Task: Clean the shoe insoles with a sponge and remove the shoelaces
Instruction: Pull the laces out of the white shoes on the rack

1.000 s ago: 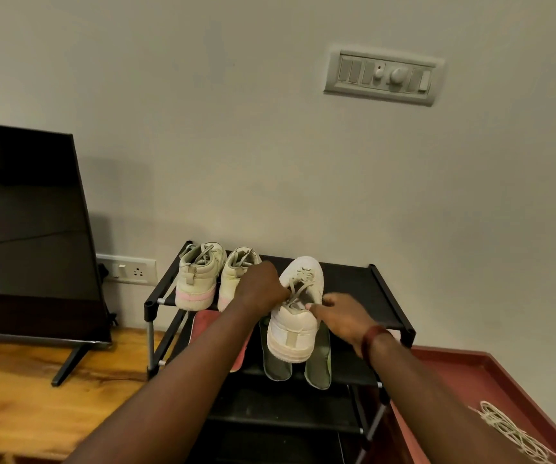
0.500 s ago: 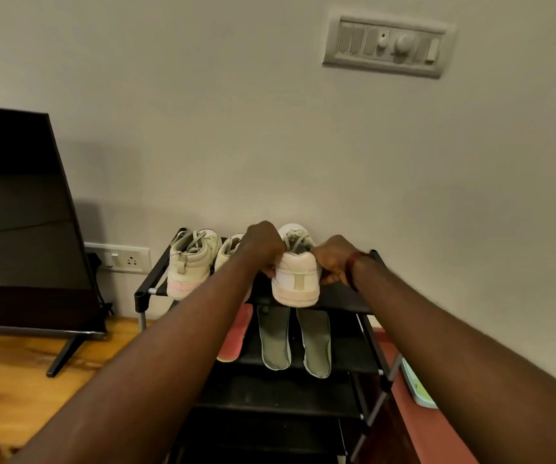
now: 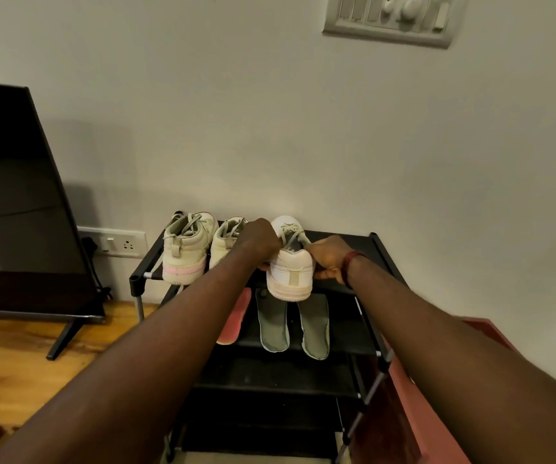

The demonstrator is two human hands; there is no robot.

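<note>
The left hand and right hand, fingers curled, grasp the white shoe by its heel sides at the rack's top shelf; 2 insoles lie below.

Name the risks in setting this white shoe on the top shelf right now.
The heel of the white shoe appears to overhang the front edge of the rack; released there, it may tip onto the grey insoles below. The left hand, wedged against the neighbouring beige shoe, might nudge it when pulling out.
</note>
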